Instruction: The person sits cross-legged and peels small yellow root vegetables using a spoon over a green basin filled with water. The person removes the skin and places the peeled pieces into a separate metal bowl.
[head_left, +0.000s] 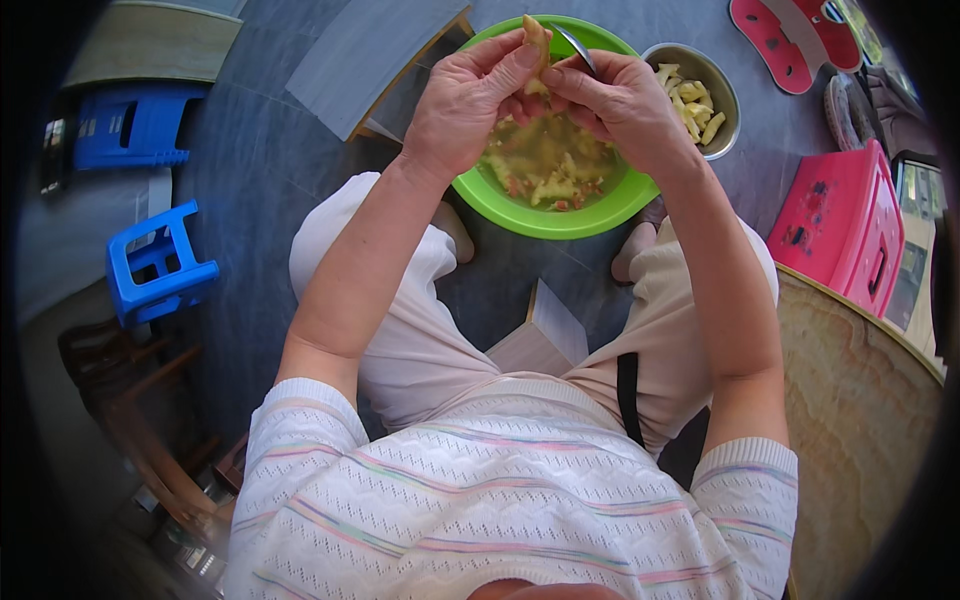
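Note:
Above a green plastic basin (517, 223) on the floor, my left hand (469, 97) pinches a pale yellowish piece of food (535, 41), perhaps ginger or a root. My right hand (619, 101) touches the lower end of that piece and also holds a metal utensil (576, 46), a spoon or a knife, whose shiny end points up and left. Murky water in the basin covers yellow scraps (556, 184) with reddish bits. Partly behind my right hand, a round metal bowl (736, 112) holds several pale yellow pieces (694, 101).
Blue plastic stools (161, 262) stand at the left. A grey board-topped low table (375, 60) is beyond my left arm. On the right are a pink plastic box (825, 217), a red-pink object (795, 45) and a wood-patterned tabletop (855, 405). My feet flank the basin.

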